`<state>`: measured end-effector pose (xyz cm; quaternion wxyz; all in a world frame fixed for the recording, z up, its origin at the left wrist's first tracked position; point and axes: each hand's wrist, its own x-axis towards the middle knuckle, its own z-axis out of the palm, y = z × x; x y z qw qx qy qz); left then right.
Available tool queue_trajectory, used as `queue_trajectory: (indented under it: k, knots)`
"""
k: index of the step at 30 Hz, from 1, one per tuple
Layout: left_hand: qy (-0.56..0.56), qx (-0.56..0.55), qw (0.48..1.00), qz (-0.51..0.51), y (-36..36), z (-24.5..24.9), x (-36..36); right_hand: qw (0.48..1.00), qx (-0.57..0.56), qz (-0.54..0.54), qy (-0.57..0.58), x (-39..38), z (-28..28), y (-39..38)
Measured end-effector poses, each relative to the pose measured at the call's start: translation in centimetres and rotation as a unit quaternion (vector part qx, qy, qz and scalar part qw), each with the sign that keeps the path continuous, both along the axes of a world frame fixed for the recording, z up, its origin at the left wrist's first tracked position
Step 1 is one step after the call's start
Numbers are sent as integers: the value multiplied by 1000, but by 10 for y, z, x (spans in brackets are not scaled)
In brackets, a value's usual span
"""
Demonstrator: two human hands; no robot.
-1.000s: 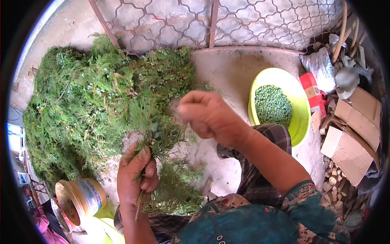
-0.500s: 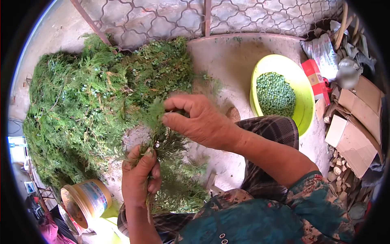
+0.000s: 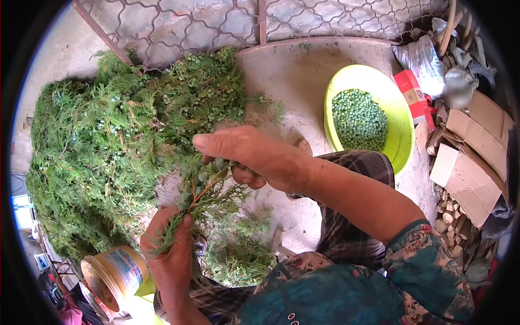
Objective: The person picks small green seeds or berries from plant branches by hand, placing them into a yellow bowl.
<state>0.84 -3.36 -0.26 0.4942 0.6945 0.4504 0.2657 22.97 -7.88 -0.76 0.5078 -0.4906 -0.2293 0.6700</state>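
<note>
Your left hand is closed tight around the base of a green sprig, holding it upright in front of your lap. Your right hand is over the top of that same sprig, fingers curled in and pinching at its upper twigs, with one digit stretched out to the left. The sprig runs between your two hands, its reddish stem showing in the middle.

Just below it, a small heap of loose cuttings lies on the concrete floor by your knee. Beside your left wrist stands a round tub, tilted with its mouth toward the lower left. Across the whole left side spreads a big pile of green branches, banked up against a metal grille.

Off to your right, well apart from the hands, a yellow-green basin holds a mound of small green berries. Past it sit a red carton and some cardboard boxes.
</note>
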Motion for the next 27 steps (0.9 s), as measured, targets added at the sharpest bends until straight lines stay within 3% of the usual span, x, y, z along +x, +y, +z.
queue_trajectory:
  k: [2,4,11,16,21,23,24,25,26,27]
  knots:
    - [31,62,997,-40,0,4,3,999,-6,35,-17,0,0,1]
    - [52,98,992,-60,1,6,5,985,-25,156,-73,0,-1,4]
    - [96,201,972,-72,5,6,1,990,59,115,-64,-3,-5,6]
    - [125,174,975,-59,3,12,7,972,149,60,-170,-11,-7,4]
    - [111,170,976,-73,0,15,11,968,190,37,-162,-14,-10,2]
    - [106,218,967,-79,-4,16,13,967,193,20,-168,-10,-17,4]
    - [101,219,967,-80,-3,16,11,846,316,-82,-421,-3,-34,11]
    - [96,193,973,-81,0,15,7,638,406,-174,-631,5,-36,18]
    - [92,166,978,-82,3,13,4,834,296,-241,-398,28,-30,9]
    - [90,166,978,-86,4,13,2,939,155,-283,-120,59,-17,-6]
